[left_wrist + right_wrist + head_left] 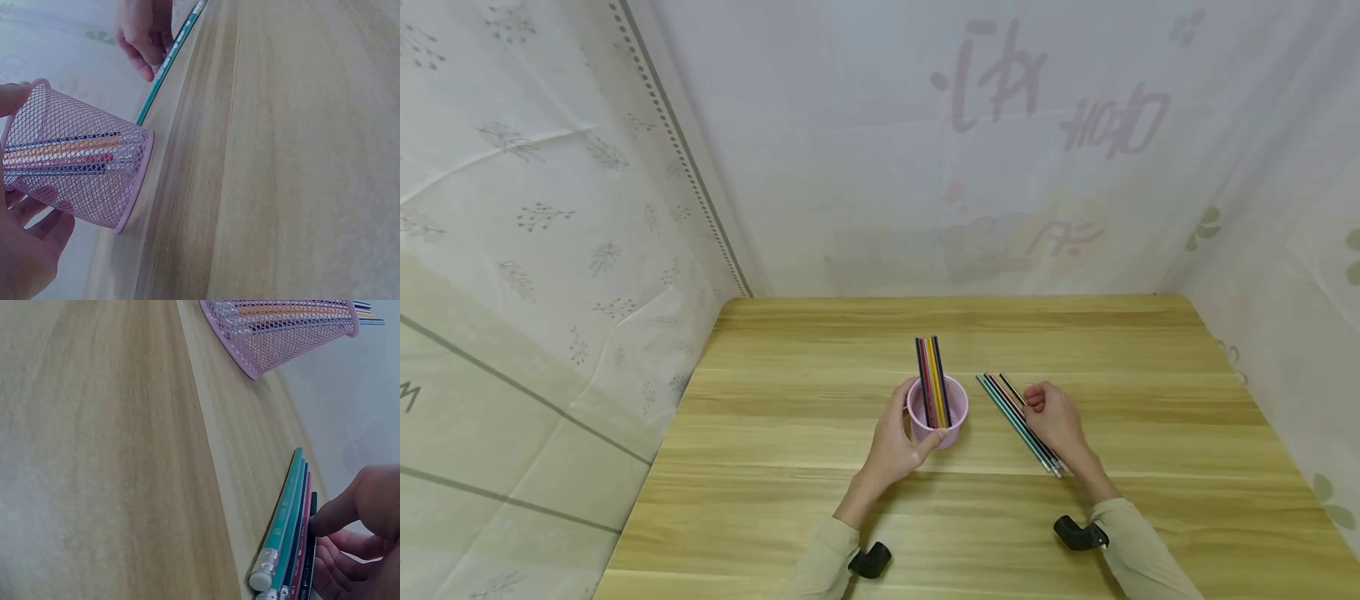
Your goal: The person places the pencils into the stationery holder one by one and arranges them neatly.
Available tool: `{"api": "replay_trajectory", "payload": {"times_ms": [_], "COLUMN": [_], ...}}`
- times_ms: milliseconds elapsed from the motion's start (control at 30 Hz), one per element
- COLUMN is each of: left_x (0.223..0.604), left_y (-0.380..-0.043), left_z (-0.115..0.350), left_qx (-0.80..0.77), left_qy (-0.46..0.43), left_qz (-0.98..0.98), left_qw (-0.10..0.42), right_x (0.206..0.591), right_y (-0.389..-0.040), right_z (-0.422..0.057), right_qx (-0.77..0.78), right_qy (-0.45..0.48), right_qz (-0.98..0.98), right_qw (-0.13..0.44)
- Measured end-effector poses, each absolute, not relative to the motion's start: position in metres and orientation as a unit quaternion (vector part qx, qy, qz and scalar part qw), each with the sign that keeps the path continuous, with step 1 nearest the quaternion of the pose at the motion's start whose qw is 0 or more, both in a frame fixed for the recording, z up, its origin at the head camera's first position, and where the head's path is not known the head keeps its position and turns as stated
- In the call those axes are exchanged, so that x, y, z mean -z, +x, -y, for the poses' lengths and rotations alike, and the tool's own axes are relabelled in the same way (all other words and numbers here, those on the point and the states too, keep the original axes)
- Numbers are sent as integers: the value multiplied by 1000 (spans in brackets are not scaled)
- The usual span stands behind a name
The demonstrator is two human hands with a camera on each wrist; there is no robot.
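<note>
My left hand point(895, 443) grips a pink mesh pencil cup point(962, 407) around its side, thumb at the near rim. Several pencils point(929, 371) in yellow, red and dark colours stand inside the cup, leaning back. To the right, a row of pencils point(1015, 427) with metal-banded eraser ends lies on the table. My right hand point(1055, 421) is at the right edge of this row. Its thumb and fingers pinch a black pencil point(309, 550) in the right wrist view. Beside that lie a red pencil point(300, 540) and green pencils point(280, 525).
The wood-grain table point(760, 417) stands against patterned fabric walls point(850, 167) at the back and sides. Black wrist devices point(1078, 533) are strapped near both light sleeves point(1138, 542).
</note>
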State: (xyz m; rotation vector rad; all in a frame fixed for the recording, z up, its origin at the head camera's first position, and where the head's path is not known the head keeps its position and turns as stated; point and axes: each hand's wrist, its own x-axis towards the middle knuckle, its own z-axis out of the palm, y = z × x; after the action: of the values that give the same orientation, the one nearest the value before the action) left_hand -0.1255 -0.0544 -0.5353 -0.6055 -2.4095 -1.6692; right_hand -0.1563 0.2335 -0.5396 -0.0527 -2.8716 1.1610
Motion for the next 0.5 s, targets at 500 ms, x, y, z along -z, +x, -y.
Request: {"api": "replay_trajectory", "payload": {"times_ms": [500], "left_x": [537], "left_y": [-126], "left_z": [54], "left_qx": [549], "left_qy": [-198], "left_qz": [809], "left_qw": [73], "right_x": [531], "right_y": [-159], "right_z": [-234], "right_qx": [-354], "right_qy": [-6], "right_qz": [935], "right_qw": [5]}}
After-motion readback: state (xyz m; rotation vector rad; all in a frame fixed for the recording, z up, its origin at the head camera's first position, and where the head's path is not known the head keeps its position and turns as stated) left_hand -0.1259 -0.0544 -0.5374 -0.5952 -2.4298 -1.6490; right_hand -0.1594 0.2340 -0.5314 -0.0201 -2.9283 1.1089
